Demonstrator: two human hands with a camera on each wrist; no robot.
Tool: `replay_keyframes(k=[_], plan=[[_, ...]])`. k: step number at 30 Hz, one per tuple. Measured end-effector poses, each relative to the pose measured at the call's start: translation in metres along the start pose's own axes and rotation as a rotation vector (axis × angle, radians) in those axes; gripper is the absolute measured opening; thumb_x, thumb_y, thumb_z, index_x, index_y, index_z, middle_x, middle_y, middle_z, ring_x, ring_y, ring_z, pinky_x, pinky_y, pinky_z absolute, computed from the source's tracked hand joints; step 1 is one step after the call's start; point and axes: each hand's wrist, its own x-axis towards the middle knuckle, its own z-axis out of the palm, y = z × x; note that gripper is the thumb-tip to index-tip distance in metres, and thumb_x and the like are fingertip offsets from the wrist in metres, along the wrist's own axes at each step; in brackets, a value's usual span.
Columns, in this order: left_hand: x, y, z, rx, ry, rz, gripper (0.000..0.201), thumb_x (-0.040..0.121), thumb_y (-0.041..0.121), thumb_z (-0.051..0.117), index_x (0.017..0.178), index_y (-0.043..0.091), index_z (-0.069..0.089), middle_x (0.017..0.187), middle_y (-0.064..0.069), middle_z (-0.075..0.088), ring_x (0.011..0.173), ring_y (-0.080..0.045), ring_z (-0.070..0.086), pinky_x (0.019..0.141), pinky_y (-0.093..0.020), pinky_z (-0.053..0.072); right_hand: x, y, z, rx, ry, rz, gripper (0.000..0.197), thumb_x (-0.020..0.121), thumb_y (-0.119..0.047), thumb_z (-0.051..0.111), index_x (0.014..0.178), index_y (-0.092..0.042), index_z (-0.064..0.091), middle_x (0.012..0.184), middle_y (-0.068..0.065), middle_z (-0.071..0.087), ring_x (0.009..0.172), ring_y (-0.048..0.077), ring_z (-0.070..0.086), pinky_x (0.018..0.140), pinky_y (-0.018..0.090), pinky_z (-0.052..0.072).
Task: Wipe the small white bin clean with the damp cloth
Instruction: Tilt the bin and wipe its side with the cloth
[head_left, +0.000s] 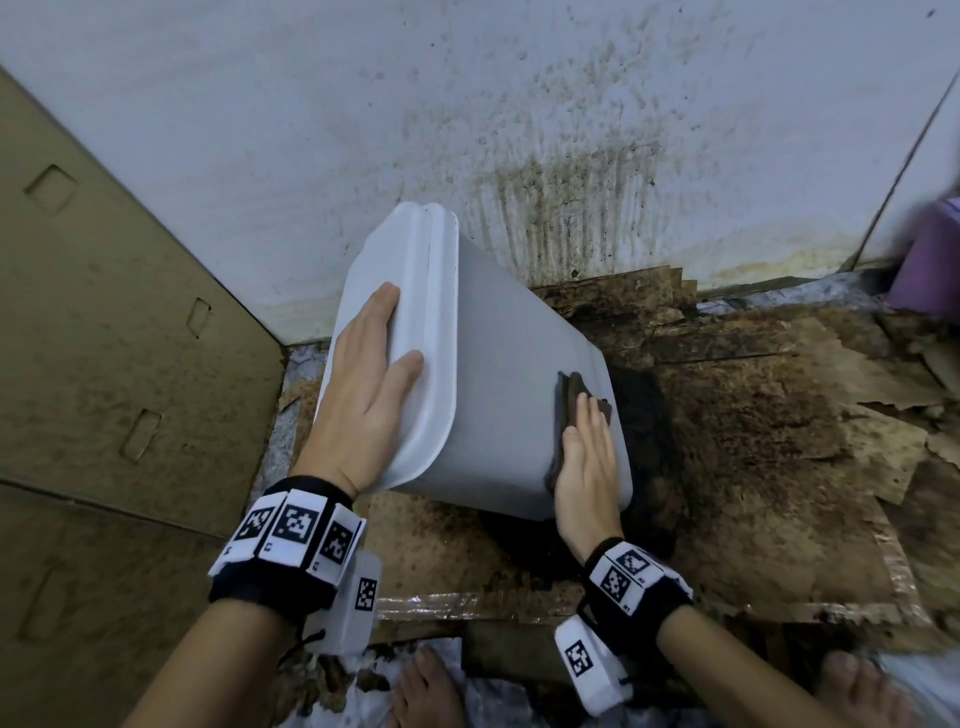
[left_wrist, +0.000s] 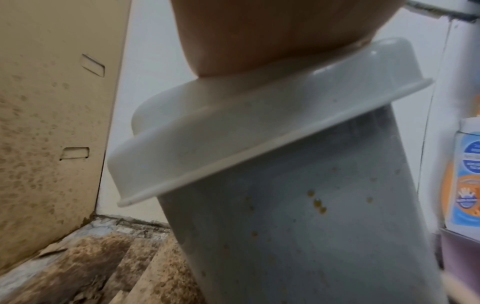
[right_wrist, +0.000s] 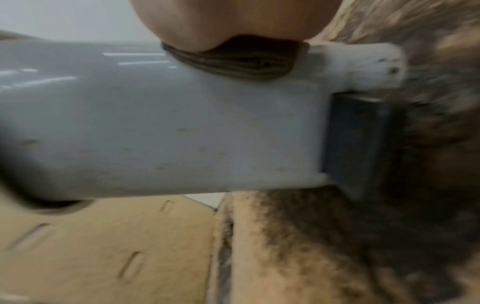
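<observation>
Tilting the small white plastic bin (head_left: 483, 364) with its lid end toward the stained white wall (head_left: 363, 130) and its base down near the soiled, mould-darkened cardboard sheets on the floor (head_left: 753, 415), apparently to turn one long side upward for wiping. Steadying it with the left hand (head_left: 371, 395), palm flat on the closed white lid (left_wrist: 233, 131), fingers (head_left: 382, 312) straight and relaxed, gripping nothing; likely bracing against the push of the wiping. Pressing the folded dark damp cloth (head_left: 574, 400) against the bin's side near the base with the right hand (head_left: 589, 467), fingers (head_left: 592, 421) stretched flat over it, not curled round it, probably to spread pressure evenly. Showing small brownish spots on the bin's wall in the left wrist view, so wiping probably remaining to be done there. Standing beside a speckled tan cardboard panel (head_left: 104, 312) on the left; a purple container (head_left: 930, 260) sitting at the far right edge.
</observation>
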Motion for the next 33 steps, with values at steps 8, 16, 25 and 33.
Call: replay_keyframes(k=[8,16,25,33], plan=[[0.003,0.008,0.005,-0.054,-0.03,-0.025,0.063,0.1,0.035,0.032,0.161,0.028,0.018,0.166,0.017,0.018,0.149,0.006,0.011,0.125,-0.028,0.01,-0.032,-0.099,0.017,0.025,-0.098,-0.383,0.059,0.103,-0.043,0.01,0.16,-0.029,0.009,0.167,-0.015,0.003,0.151,-0.004,-0.004,0.125,0.033,0.001],[0.001,0.0,0.0,-0.046,-0.002,-0.028,0.064,0.098,0.036,0.034,0.16,0.028,0.021,0.163,0.014,0.023,0.149,0.001,0.017,0.124,-0.03,0.014,-0.015,-0.047,0.006,-0.088,-0.056,-0.531,0.056,0.105,-0.036,0.021,0.159,-0.021,0.02,0.166,-0.008,0.016,0.153,0.006,0.011,0.125,0.037,0.015],[0.003,-0.004,-0.003,-0.042,0.005,-0.019,0.063,0.097,0.037,0.035,0.159,0.029,0.022,0.162,0.014,0.024,0.148,0.0,0.018,0.122,-0.028,0.014,0.009,0.033,-0.01,-0.041,0.013,-0.039,0.058,0.103,-0.043,0.018,0.158,-0.028,0.016,0.167,-0.008,0.01,0.149,-0.004,0.001,0.122,0.02,-0.002],[0.001,-0.007,-0.003,-0.021,0.01,-0.019,0.065,0.097,0.035,0.033,0.16,0.025,0.021,0.164,0.011,0.023,0.148,0.002,0.017,0.121,-0.024,0.012,0.002,-0.022,0.005,-0.052,-0.049,-0.104,0.063,0.099,-0.039,0.016,0.16,-0.025,0.012,0.167,-0.008,0.006,0.151,-0.001,0.0,0.119,0.02,-0.004]])
